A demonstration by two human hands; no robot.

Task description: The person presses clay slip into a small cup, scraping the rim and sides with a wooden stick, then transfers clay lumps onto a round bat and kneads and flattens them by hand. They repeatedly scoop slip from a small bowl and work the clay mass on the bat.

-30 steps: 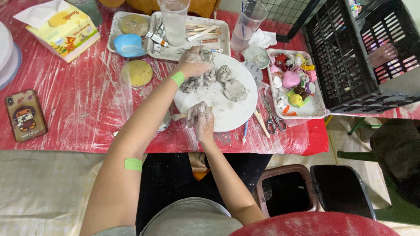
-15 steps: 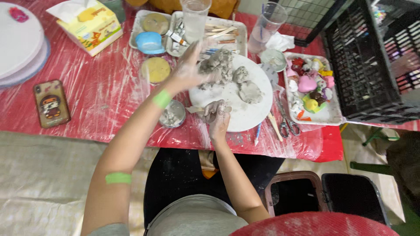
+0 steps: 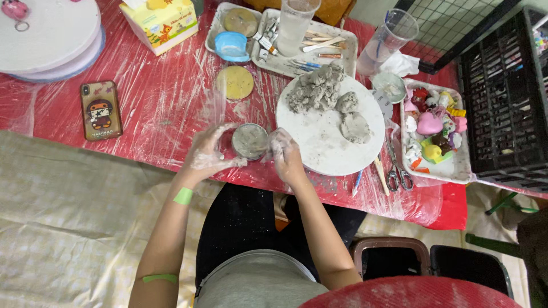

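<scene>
Small round clay-filled container [image 3: 250,141], near edge of plastic-wrapped red table [image 3: 154,114], cupped between clay-smeared left hand [image 3: 208,153] and right hand [image 3: 284,154], steadying it; grey clay lumps [image 3: 317,89] on white round board [image 3: 331,128] just right, within reach.

Both clay-smeared hands cup a small round clay bowl [image 3: 249,141] on the red plastic-covered table [image 3: 160,108], the left hand [image 3: 208,151] touching its left side and the right hand [image 3: 285,154] its right side. Just right of them lies a white round board [image 3: 328,142] with grey clay lumps [image 3: 319,88] on its far part. A phone [image 3: 101,109] lies well to the left. A tray of small coloured figures [image 3: 434,128] sits to the right, beside a black crate [image 3: 502,97].
</scene>
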